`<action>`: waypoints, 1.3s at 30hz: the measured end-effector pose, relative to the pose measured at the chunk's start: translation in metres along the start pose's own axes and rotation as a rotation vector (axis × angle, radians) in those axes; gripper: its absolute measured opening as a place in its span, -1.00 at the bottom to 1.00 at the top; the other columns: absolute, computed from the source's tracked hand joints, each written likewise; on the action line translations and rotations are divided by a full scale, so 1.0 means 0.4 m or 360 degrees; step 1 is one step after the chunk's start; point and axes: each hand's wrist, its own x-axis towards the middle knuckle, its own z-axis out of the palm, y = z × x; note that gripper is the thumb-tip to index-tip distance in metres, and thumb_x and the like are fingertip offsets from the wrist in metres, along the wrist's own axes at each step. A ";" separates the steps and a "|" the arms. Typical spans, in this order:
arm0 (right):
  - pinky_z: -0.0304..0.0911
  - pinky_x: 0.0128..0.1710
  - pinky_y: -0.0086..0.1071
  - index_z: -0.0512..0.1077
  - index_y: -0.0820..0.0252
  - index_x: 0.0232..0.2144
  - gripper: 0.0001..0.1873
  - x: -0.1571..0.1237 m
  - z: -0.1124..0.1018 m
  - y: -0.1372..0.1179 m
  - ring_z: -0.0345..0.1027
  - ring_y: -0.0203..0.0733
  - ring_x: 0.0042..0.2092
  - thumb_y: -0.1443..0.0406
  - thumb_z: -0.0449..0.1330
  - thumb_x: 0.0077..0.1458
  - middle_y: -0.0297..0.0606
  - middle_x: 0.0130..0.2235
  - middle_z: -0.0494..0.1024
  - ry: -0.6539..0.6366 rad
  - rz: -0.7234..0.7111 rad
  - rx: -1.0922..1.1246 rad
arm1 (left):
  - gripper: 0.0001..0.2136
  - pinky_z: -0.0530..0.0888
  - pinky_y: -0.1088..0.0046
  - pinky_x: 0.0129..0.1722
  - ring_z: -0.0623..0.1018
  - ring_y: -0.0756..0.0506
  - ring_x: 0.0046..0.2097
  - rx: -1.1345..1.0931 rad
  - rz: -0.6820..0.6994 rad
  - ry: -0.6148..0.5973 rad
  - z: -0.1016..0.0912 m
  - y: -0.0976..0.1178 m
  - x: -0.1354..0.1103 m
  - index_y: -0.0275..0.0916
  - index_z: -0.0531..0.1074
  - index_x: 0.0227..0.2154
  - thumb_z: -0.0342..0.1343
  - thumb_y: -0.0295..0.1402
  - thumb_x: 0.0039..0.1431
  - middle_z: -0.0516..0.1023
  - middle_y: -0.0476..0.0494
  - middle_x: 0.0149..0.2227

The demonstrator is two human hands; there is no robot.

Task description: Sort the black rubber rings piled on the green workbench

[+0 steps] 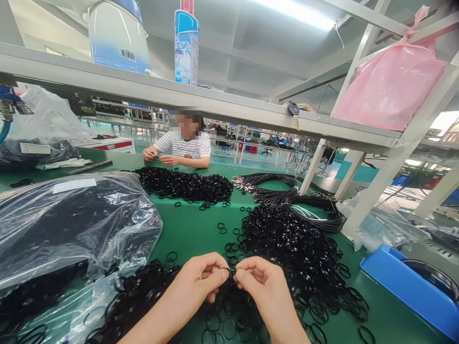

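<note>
Both hands meet at the front middle of the green table, fingertips a small gap apart. My left hand [206, 277] pinches a thin black ring between thumb and forefinger; only a dark bit of it shows at the tips. My right hand [260, 282] is closed in a pinch too, and whatever lies between its fingertips is too small to make out. Under and around them are loose black rings, with a big pile of black rings [287, 243] just beyond my right hand. Another heap of rings [143, 291] spreads beside my left forearm.
A clear plastic bag of black items [86, 205] lies at left. Farther back are a ring pile [186, 184] and coiled black cables [315, 212]. A blue bin [412, 291] stands right. A white shelf [222, 102] crosses overhead; a person [184, 143] sits opposite.
</note>
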 end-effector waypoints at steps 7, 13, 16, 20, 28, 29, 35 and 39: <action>0.20 -0.38 -0.47 0.45 0.29 -0.38 -0.66 0.001 -0.018 -0.019 0.35 -0.33 -0.46 0.28 0.41 -0.27 -0.34 -0.54 0.49 -0.0368 0.0271 0.0362 | -0.87 0.24 0.51 -0.40 0.37 -0.04 -0.33 0.0057 0.0253 0.0170 0.003 -0.036 0.014 -0.19 0.51 -0.45 0.10 -0.29 0.08 0.40 0.00 -0.38; 0.16 -0.45 -0.48 0.44 0.31 -0.29 -0.67 0.001 -0.007 -0.002 0.34 -0.31 -0.47 0.19 0.29 -0.08 -0.28 -0.51 0.50 -0.0301 0.0173 0.0194 | -0.87 0.36 0.50 -0.41 0.44 -0.03 -0.42 -0.0330 0.0162 0.0044 0.023 -0.037 0.013 -0.25 0.49 -0.41 0.11 -0.31 0.10 0.49 -0.02 -0.50; 0.14 -0.46 -0.47 0.47 0.31 -0.42 -0.81 0.000 -0.002 -0.003 0.30 -0.30 -0.47 0.26 0.27 -0.09 -0.30 -0.54 0.47 -0.0199 0.0087 -0.0068 | -0.83 0.42 0.48 -0.44 0.50 -0.05 -0.45 -0.0292 0.0136 0.0063 0.029 -0.035 0.012 -0.26 0.48 -0.40 0.11 -0.26 0.11 0.51 -0.03 -0.54; 0.11 -0.46 -0.47 0.42 0.25 -0.57 -0.86 0.001 -0.013 -0.016 0.22 -0.32 -0.47 0.30 0.20 -0.04 -0.35 -0.55 0.41 -0.0015 0.0015 -0.0216 | -0.78 0.45 0.50 -0.48 0.55 -0.05 -0.48 -0.0353 0.0080 0.0077 0.023 -0.039 0.017 -0.25 0.41 -0.38 0.10 -0.18 0.13 0.53 -0.03 -0.53; 0.18 -0.43 -0.46 0.45 0.19 -0.37 -0.88 -0.006 0.003 -0.011 0.34 -0.24 -0.35 0.26 0.21 -0.01 -0.29 -0.36 0.50 -0.0168 -0.0131 -0.0229 | -0.70 0.43 0.52 -0.60 0.57 -0.07 -0.57 -0.0533 -0.0017 -0.0039 0.042 -0.049 0.023 -0.23 0.28 -0.37 0.11 -0.08 0.07 0.53 -0.02 -0.59; 0.17 -0.44 -0.46 0.44 0.21 -0.42 -0.90 -0.005 0.004 -0.007 0.33 -0.26 -0.39 0.27 0.20 -0.01 -0.30 -0.41 0.49 -0.0156 -0.0130 -0.0203 | -0.69 0.43 0.51 -0.59 0.57 -0.08 -0.55 -0.0523 -0.0020 -0.0038 0.044 -0.052 0.023 -0.23 0.27 -0.37 0.12 -0.07 0.06 0.53 -0.03 -0.58; 0.16 -0.47 -0.48 0.41 0.24 -0.49 -0.95 0.012 -0.028 -0.010 0.25 -0.32 -0.47 0.35 0.17 -0.04 -0.34 -0.50 0.44 0.0055 -0.0112 -0.0082 | -0.71 0.39 0.57 -0.56 0.42 0.03 -0.51 -0.0512 0.0082 0.0078 0.025 -0.078 0.036 -0.27 0.37 -0.50 0.23 -0.12 -0.03 0.40 0.05 -0.56; 0.24 -0.34 -0.44 0.49 0.23 -0.41 -0.88 0.011 -0.035 -0.021 0.36 -0.26 -0.37 0.39 0.15 -0.04 -0.30 -0.45 0.50 -0.0065 -0.0113 -0.0109 | -0.73 0.34 0.58 -0.56 0.40 0.04 -0.53 -0.0593 0.0050 0.0038 0.022 -0.076 0.038 -0.28 0.45 -0.48 0.26 -0.15 -0.06 0.41 0.05 -0.58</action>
